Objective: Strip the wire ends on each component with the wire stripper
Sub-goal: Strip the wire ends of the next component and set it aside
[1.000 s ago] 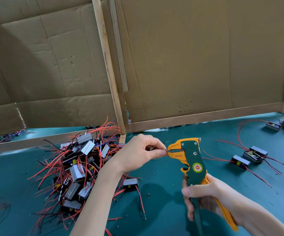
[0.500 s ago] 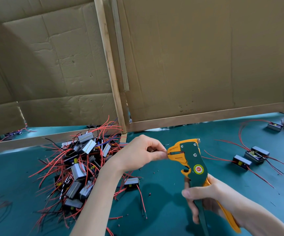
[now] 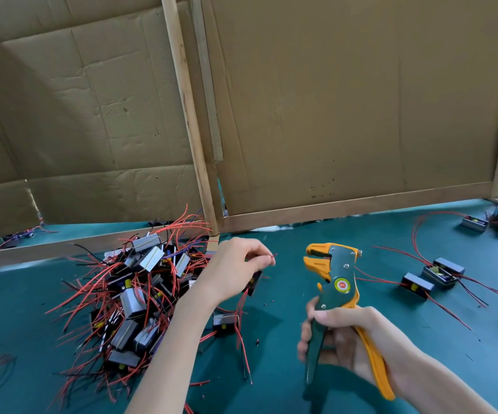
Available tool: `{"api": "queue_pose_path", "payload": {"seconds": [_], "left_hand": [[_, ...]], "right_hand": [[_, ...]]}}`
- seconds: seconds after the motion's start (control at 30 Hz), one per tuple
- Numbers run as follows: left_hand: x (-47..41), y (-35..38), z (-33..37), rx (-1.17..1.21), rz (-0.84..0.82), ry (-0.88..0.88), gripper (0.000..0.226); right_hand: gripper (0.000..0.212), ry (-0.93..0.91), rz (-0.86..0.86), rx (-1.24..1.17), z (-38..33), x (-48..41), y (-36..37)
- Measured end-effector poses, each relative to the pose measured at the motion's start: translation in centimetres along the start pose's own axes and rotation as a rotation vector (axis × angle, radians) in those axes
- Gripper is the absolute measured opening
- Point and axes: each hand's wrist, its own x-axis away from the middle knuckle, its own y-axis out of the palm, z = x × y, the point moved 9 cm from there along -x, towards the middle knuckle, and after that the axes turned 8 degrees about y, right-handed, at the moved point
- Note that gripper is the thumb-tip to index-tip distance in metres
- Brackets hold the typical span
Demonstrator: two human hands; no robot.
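My right hand (image 3: 349, 339) grips the handles of the green and orange wire stripper (image 3: 335, 279), which stands upright with its jaws pointing left. My left hand (image 3: 235, 264) pinches a thin red wire (image 3: 272, 256) whose tip pokes out toward the jaws, a clear gap away from them. A small black component (image 3: 253, 282) hangs below that hand, partly hidden by it. A big heap of black and silver components with red wires (image 3: 134, 297) lies at the left.
The green table mat (image 3: 271, 363) carries several components with red wires (image 3: 433, 276) at the right and two more (image 3: 489, 222) at the far right. One component (image 3: 225, 321) lies near my left forearm. Cardboard panels in wooden frames (image 3: 331, 115) wall off the back.
My left hand has pulled the wire out of the stripper's jaws and moved left. The jaws now stand apart and the handles are spread wider in my right hand.
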Motion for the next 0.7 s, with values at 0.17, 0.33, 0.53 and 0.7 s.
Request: {"api": "queue_pose_path", "payload": {"seconds": [0.17, 0.33, 0.53, 0.7], "left_hand": [[-0.4, -2.1, 3.9, 0.044, 0.409, 0.135, 0.011], [-4.7, 2.5, 9.3, 0.391, 0.417, 0.192, 0.013], [-7.0, 14.2, 13.3, 0.556, -0.104, 0.128, 0.036], [-3.5, 12.6, 10.8, 0.324, -0.316, 0.179, 0.037]], "right_hand": [[0.024, 0.104, 0.138, -0.154, 0.7, -0.7, -2.8], [0.017, 0.233, 0.102, -0.187, 2.1, -0.7, -2.4], [0.011, 0.172, -0.006, -0.343, 0.0, -1.9, -1.7], [0.034, 0.141, 0.162, -0.216, 1.6, -1.1, -4.2]]}}
